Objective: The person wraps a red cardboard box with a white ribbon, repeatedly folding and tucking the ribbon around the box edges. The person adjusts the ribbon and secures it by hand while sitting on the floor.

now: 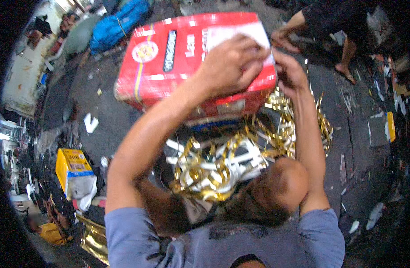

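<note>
A large red cardboard box point(169, 62) with yellow and white markings stands tilted in front of me. My left hand point(231, 62) lies flat on its upper right face, pressing a white sheet point(234, 33) stuck there. My right hand point(289, 71) pinches at the box's right edge, fingers curled beside the white sheet. Below the box, a heap of curled gold and white foil strips point(223, 165) fills my lap and spills to the right. My bent knee point(285, 183) shows under the right forearm.
Another person point(330, 27) crouches at the top right, a hand near the box corner. A yellow carton point(73, 172) sits at the left, a blue bundle point(115, 22) at the top. The dark ground carries scattered paper scraps.
</note>
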`<action>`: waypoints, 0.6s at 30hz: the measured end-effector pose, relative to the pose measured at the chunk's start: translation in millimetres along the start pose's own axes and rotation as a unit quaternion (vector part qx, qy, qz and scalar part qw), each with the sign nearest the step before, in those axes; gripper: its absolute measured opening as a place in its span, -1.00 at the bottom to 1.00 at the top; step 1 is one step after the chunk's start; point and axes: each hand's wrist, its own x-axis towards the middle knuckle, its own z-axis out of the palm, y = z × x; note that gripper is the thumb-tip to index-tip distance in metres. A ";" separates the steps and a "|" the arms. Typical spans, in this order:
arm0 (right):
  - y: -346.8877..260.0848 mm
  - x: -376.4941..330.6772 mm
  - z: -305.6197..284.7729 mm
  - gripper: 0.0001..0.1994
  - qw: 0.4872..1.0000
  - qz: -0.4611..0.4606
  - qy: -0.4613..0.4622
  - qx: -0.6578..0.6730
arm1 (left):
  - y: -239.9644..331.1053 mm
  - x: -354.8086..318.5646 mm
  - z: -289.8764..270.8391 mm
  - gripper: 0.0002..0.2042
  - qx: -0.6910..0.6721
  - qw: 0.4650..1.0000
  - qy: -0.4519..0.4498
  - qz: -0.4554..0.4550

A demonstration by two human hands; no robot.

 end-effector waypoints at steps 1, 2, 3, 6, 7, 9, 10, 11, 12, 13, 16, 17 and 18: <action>-0.8 -3.4 24.5 -0.76 1.000 0.020 0.014 0.001 | -2.4 -6.1 1.4 -0.63 -0.008 1.000 -0.007 -0.018; 3.5 -0.3 0.3 -0.78 1.000 -0.003 0.019 0.017 | -1.4 1.1 5.2 -0.62 -0.016 1.000 -0.014 -0.006; 2.9 -3.0 23.8 -0.78 0.996 -0.023 0.072 0.045 | -8.2 -1.4 8.6 -0.62 0.017 1.000 0.009 0.023; -8.7 -7.0 2.0 -0.78 0.998 0.009 0.054 0.012 | 1.0 5.8 -2.6 -0.49 -0.053 0.993 -0.094 -0.040; -16.7 -8.6 4.9 -0.79 0.997 0.012 0.069 -0.016 | -0.9 4.6 0.1 -0.48 -0.035 0.996 -0.084 -0.026; -26.9 -2.9 -22.6 -0.76 0.988 -0.007 0.080 -0.129 | -5.3 6.2 5.1 -0.47 0.005 0.998 -0.061 0.006; -30.1 -4.2 -28.2 -0.71 0.978 -0.015 0.105 -0.182 | -7.2 7.0 6.6 -0.45 -0.008 0.998 -0.070 0.003; -34.4 -5.9 -33.8 -0.65 0.963 -0.022 0.129 -0.234 | -8.9 2.9 5.4 -0.44 -0.008 0.998 -0.063 -0.001; -46.1 -12.5 -68.9 -0.61 0.858 0.021 0.188 -0.478 | -9.1 3.8 5.2 -0.44 -0.013 0.998 -0.058 0.005; -47.6 -22.9 -105.3 -0.56 0.685 0.068 0.238 -0.685 | -8.5 6.4 6.6 -0.44 -0.021 0.998 -0.054 0.014; 30.3 -64.5 -113.0 -0.53 0.397 -0.086 0.360 -0.840 | -11.8 5.8 4.4 -0.45 -0.041 0.996 -0.075 -0.013; 63.3 -72.2 -99.2 -0.56 0.318 -0.179 0.367 -0.856 | -9.9 4.7 6.6 -0.45 -0.056 0.995 -0.081 -0.024; 89.5 -80.7 -78.9 -0.60 0.497 -0.103 0.282 -0.815 | -9.8 0.5 4.0 -0.47 -0.051 0.995 -0.074 -0.032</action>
